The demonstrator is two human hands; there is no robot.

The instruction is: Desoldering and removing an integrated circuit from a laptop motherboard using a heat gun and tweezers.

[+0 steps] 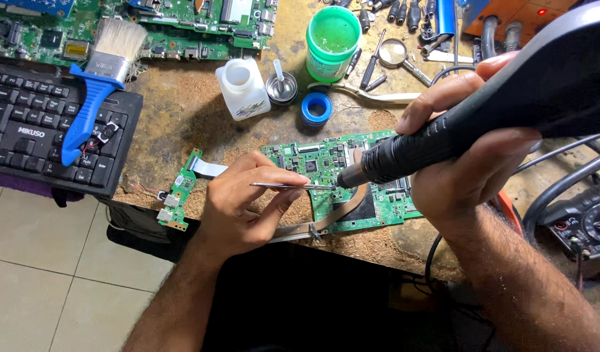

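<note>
Left hand [244, 202] is pinching thin tweezers [292, 186], tips hovering over the green circuit board [378, 205] lying at the front edge of the workbench [183, 117]. Right hand [472, 160] is wrapping around the black hot-air wand [430, 146], nozzle angling down beside the tweezer tips so heat and grip meet at one spot. Flux tub [332, 42] is sitting at the back edge, within reach

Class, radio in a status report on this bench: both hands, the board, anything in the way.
Left hand grips tweezers. Right hand holds hot-air wand, nozzle over green circuit board. Copper heat pipe lies across the board.
</note>
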